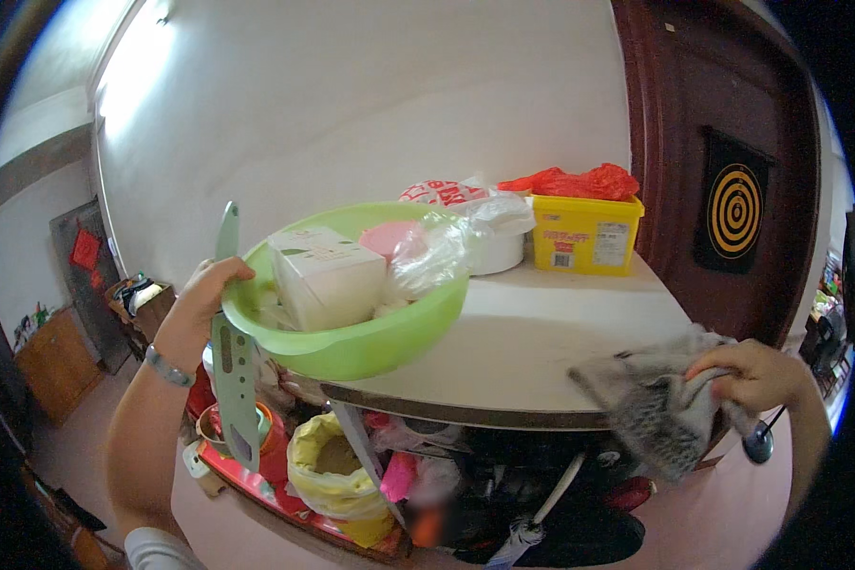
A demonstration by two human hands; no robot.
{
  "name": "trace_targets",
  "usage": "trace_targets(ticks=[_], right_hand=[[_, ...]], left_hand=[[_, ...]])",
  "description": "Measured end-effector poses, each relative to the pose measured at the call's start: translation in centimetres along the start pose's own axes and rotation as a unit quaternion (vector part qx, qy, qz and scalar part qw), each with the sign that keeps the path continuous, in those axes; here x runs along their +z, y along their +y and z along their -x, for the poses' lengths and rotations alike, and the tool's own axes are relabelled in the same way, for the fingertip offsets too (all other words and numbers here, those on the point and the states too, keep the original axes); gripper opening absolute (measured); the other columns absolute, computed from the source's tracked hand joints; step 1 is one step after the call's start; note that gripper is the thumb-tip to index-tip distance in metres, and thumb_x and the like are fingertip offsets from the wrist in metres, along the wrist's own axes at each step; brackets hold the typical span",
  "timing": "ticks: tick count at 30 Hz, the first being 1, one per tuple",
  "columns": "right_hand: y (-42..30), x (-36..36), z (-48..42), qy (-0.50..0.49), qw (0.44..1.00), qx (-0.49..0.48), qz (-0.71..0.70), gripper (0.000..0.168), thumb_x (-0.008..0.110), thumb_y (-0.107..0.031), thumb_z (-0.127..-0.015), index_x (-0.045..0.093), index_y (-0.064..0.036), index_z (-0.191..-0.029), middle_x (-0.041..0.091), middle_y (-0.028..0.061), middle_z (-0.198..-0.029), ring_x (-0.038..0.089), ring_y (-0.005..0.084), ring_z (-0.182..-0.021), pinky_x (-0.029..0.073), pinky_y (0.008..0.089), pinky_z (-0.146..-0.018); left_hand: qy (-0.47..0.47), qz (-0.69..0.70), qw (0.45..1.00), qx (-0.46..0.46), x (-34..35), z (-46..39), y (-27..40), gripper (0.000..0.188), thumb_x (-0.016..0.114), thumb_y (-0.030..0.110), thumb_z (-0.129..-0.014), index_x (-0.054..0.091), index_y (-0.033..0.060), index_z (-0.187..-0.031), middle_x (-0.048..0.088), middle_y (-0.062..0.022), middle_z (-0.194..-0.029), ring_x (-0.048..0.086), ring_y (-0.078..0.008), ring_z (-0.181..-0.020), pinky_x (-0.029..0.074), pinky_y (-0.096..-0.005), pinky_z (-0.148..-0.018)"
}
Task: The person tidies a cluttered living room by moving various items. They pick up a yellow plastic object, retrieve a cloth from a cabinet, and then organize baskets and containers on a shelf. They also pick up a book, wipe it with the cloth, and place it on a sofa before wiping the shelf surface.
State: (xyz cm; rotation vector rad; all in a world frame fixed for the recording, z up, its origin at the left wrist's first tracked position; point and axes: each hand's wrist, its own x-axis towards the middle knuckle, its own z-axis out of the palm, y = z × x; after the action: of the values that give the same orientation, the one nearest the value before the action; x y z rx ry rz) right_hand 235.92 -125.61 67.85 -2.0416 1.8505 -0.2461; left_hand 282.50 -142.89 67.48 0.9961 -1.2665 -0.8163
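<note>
My left hand (210,288) grips the left rim of a green plastic basin (370,349), together with a pale green flat plastic piece (235,385) that has holes in it. The basin is tilted over the left part of a white tabletop (534,342); whether its base touches the top is hidden. Inside it are a white box with leaf print (335,278), a pink round item (392,239) and a crumpled clear plastic bag (434,260). At the table's right front corner, my right hand (755,374) holds a bunched grey cloth (655,399), which hangs over the edge.
A yellow plastic tub (586,235) topped with a red bag (584,184) stands at the back right, beside a white round container (499,249). Below the tabletop are a yellow-lined bin (335,477), a red bucket (274,445) and a furled umbrella (527,531). A wall rises behind.
</note>
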Motion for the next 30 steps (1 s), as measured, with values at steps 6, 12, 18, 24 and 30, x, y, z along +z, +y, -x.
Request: trace_targets(ticks=[6, 12, 18, 24, 30], right_hand=[[11.6, -2.2, 3.6, 0.297, 0.950, 0.095, 0.027, 0.025, 0.046, -0.005, -0.077, 0.052, -0.004, -0.101, 0.055, 0.0082, -0.094, 0.050, 0.0150, -0.088, 0.040, 0.0269, -0.078], [12.0, -6.2, 5.5, 0.585, 0.803, -0.020, -0.113, 0.030, 0.043, -0.020, -0.086, 0.046, -0.005, -0.111, 0.050, 0.0061, -0.106, 0.045, 0.0146, -0.100, 0.033, 0.0263, -0.089], [4.1, -6.0, -6.4, 0.542, 0.805, -0.191, -0.146, 0.031, 0.047, -0.019, -0.084, 0.047, -0.006, -0.111, 0.053, 0.0061, -0.104, 0.050, 0.0145, -0.094, 0.038, 0.0268, -0.084], [-1.0, 2.2, -15.2, 0.150, 0.935, -0.319, 0.042, 0.042, 0.049, -0.027, -0.082, 0.041, -0.009, -0.119, 0.042, 0.0141, -0.116, 0.038, 0.0245, -0.110, 0.030, 0.0349, -0.093], [-0.7, 4.3, -17.4, 0.113, 0.941, -0.305, 0.095, 0.043, 0.044, -0.033, -0.082, 0.043, -0.008, -0.117, 0.044, 0.0191, -0.101, 0.041, 0.0302, -0.097, 0.032, 0.0361, -0.085]], left_hand=[[-0.026, -0.112, 0.992, -0.046, 3.5, -0.5, -0.4, 0.020, 0.055, 0.014, -0.065, 0.053, -0.0058, -0.069, 0.052, -0.0084, -0.061, 0.052, -0.0164, -0.048, 0.043, -0.0263, -0.043], [-0.080, -0.069, 0.991, -0.086, 4.3, -2.2, -2.3, 0.018, 0.056, 0.015, -0.067, 0.053, -0.0027, -0.069, 0.052, -0.0054, -0.060, 0.052, -0.0146, -0.049, 0.042, -0.0260, -0.042], [-0.061, -0.147, 0.987, -0.023, 4.9, -0.5, -2.2, 0.023, 0.057, 0.021, -0.072, 0.054, -0.0023, -0.070, 0.053, -0.0040, -0.062, 0.049, -0.0116, -0.044, 0.040, -0.0252, -0.040], [-0.036, -0.293, 0.955, -0.018, 3.3, -0.7, -1.4, 0.038, 0.054, 0.035, -0.078, 0.054, -0.0023, -0.072, 0.054, -0.0068, -0.058, 0.046, -0.0102, -0.039, 0.036, -0.0229, -0.035], [0.037, -0.334, 0.936, 0.102, 1.0, 2.0, 1.7, 0.033, 0.050, 0.034, -0.081, 0.049, 0.0043, -0.067, 0.050, -0.0036, -0.053, 0.041, -0.0075, -0.036, 0.034, -0.0219, -0.035]])
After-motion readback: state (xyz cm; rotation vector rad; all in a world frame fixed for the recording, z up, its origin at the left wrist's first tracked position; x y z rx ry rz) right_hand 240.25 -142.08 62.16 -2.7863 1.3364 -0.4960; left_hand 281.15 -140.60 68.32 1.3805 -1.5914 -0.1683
